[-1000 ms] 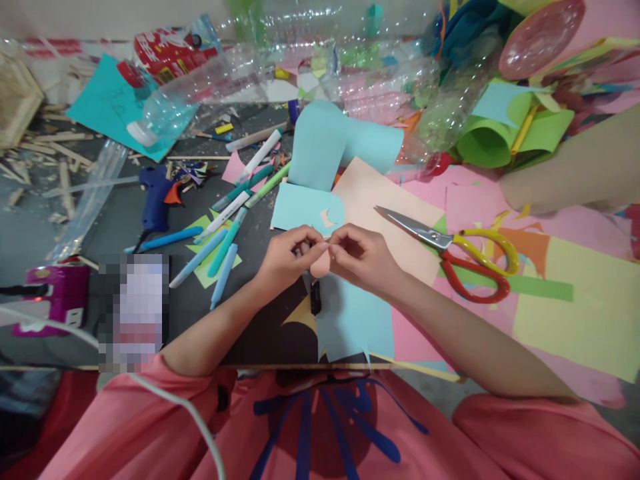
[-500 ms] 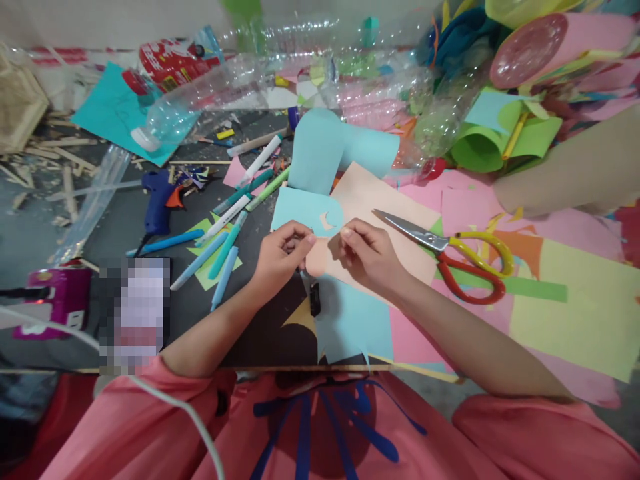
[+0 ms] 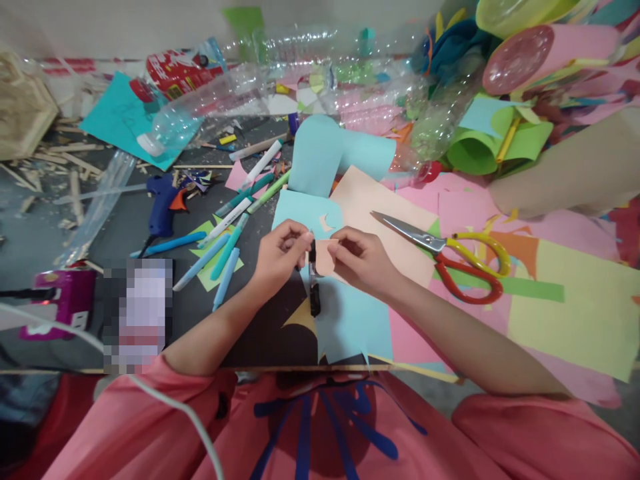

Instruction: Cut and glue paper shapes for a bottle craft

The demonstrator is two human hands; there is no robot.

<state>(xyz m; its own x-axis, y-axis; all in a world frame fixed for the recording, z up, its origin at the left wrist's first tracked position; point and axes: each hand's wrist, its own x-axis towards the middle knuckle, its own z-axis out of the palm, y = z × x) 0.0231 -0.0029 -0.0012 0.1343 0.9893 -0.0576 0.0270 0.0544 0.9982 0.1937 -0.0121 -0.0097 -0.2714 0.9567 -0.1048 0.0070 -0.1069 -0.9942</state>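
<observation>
My right hand point(image 3: 363, 257) pinches a small peach paper piece point(image 3: 325, 257) by its right side. Just left of it, my left hand point(image 3: 285, 252) is closed, fingertips pressed together; whatever they hold is too small to make out. A black pen-like object point(image 3: 314, 297) lies upright in view between and below the hands, partly beside light blue paper point(image 3: 350, 327). A larger peach sheet point(image 3: 385, 200) is behind my right hand. Scissors point(image 3: 435, 247) with red and yellow handles rest on the sheets to the right.
Markers point(image 3: 233, 250), a blue glue gun point(image 3: 163, 203) and a phone point(image 3: 145, 307) are on the left. Clear plastic bottles point(image 3: 210, 93) line the back. A green paper roll point(image 3: 475, 150) and a beige tube point(image 3: 565, 167) stand at the right, near a yellow sheet point(image 3: 575, 307).
The small peach piece has shifted right with my right hand and moved away from my left fingertips. More of the black object now shows between the hands. The view has shifted slightly.
</observation>
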